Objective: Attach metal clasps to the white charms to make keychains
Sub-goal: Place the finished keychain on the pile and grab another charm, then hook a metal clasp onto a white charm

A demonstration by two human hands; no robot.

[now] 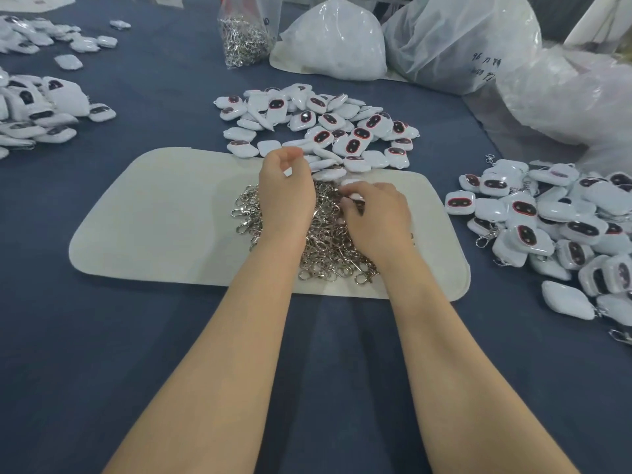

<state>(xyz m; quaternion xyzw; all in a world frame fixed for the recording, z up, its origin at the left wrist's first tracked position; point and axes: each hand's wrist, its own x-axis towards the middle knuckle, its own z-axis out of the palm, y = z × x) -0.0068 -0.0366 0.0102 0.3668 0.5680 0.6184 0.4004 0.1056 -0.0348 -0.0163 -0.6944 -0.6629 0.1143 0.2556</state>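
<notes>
far-left charm heaps (34, 114): 2 loose heaps of white charms on the blue cloth (154, 354), at the left edge, well apart from the mat
mat (154, 217): cream, rounded corners, flat on the blue cloth, centre of view
clasp bag (244, 39): clear plastic, upright at the far side, filled with silver clasps
left hand (285, 196): above the clasp heap, back toward the camera, fingers curled in toward the thumb near the mat's far edge, just beside the centre charm heap; cannot tell whether anything pinched there
centre charm heap (321, 128): white charms with dark, red-rimmed ovals, some face down, on the blue cloth at the mat's far edge, a few overlapping it
clasp heap (325, 248): loose silver swivel clasps piled on the mat, under both wrists
white charm (350, 183): at the right fingertips, above the clasp heap, mostly hidden by the fingers
right hand (372, 217): just right of the left hand, fingers curled down, grasping the white charm; contact with any clasp not discernible
plastic sacks (458, 39): translucent, bulky, along the far right; dark handwriting on 1, not legible
right charm heap (547, 220): on the blue cloth right of the mat, several charms with silver clasps attached
</notes>
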